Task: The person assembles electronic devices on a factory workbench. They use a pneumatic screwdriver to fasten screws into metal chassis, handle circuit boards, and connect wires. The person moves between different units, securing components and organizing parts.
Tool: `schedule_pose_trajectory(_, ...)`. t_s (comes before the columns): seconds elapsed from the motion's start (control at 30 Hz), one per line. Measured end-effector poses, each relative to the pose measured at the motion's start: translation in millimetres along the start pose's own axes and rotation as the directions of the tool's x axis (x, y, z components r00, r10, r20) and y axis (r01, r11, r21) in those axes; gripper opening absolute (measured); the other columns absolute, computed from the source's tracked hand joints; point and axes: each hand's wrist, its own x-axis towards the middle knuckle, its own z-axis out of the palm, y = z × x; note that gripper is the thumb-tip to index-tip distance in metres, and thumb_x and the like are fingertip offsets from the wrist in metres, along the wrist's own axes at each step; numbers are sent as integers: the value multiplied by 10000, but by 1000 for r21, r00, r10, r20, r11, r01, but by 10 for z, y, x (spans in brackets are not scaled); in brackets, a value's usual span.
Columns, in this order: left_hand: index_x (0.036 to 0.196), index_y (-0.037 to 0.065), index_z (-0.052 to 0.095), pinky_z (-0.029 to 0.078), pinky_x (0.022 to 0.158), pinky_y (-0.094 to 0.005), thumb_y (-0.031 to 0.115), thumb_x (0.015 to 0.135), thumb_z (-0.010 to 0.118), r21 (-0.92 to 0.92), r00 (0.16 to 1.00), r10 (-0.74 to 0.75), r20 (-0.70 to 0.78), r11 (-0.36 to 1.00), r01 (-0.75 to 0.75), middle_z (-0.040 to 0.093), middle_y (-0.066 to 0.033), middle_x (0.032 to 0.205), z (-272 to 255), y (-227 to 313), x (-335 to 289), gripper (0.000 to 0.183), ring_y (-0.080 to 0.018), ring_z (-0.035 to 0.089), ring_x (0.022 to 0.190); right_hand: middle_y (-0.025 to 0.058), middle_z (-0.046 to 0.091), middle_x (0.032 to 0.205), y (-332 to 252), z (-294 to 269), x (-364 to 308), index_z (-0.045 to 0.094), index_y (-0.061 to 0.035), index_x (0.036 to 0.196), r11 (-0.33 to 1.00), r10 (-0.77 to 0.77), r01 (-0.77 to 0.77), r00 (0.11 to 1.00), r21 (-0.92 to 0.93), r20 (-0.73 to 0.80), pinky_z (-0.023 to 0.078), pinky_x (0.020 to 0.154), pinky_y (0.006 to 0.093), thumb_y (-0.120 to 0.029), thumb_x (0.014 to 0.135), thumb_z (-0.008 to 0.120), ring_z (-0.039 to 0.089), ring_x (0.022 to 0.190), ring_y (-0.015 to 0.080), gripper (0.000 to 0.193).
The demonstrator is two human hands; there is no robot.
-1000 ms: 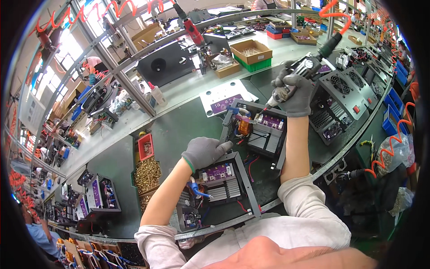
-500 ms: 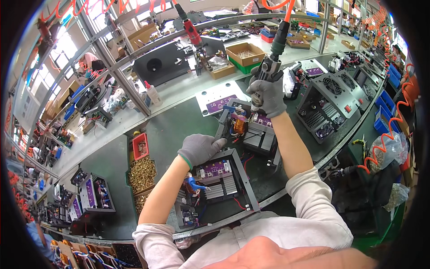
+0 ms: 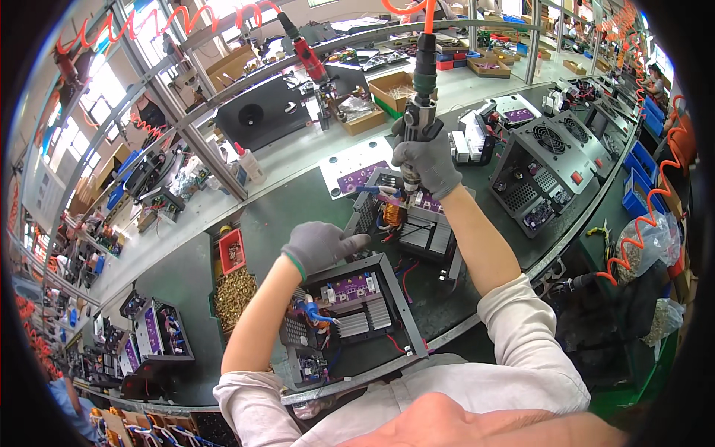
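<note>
My right hand (image 3: 430,160), in a grey glove, is wrapped round an air screwdriver (image 3: 418,112) hanging upright from an orange hose. The driver's lower end points down at the purple board of an open metal unit (image 3: 426,237) with black heatsink fins and a copper coil (image 3: 391,214). My gloved left hand (image 3: 320,247) hovers by the rear edge of a second open chassis (image 3: 406,298), its fingers curled and pressed together; whatever they may hold is hidden. Inside that chassis sit a purple board (image 3: 348,289), silver heatsink fins and blue wires.
Brass-coloured screws (image 3: 234,294) fill a bin at left, below a small red tray (image 3: 232,252). Finished-looking metal cases with fans (image 3: 551,141) stand at right. Behind are a white plate (image 3: 350,167), a glue bottle (image 3: 249,162), a cardboard box (image 3: 391,91) and a hanging red driver (image 3: 309,59).
The right hand and air screwdriver have moved left, and the driver is more upright. My left hand has shifted slightly left, off the corner of the metal unit.
</note>
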Motion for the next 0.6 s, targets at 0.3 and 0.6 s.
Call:
schedule_pose_trajectory(0.3, 1210, 75, 527, 476, 875, -382, 447, 647, 744, 193, 861, 362, -356, 930, -312, 597, -157, 1129, -419, 370, 846, 709, -296, 589, 1029, 26, 614, 713, 6, 23, -26, 607, 5, 902, 999, -16, 17, 999, -33, 29, 490, 541, 242, 42, 615, 679, 573, 607, 75, 299)
schedule_pose_trajectory(0.6, 1091, 31, 600, 482, 867, -375, 378, 646, 767, -194, 851, 309, -425, 887, -419, 632, -191, 1030, -3, 188, 1194, 589, -320, 604, 987, 35, 621, 726, 32, 43, -13, 604, 16, 975, 993, -42, 48, 998, -106, 54, 484, 557, 240, 80, 650, 661, 580, 612, 91, 337)
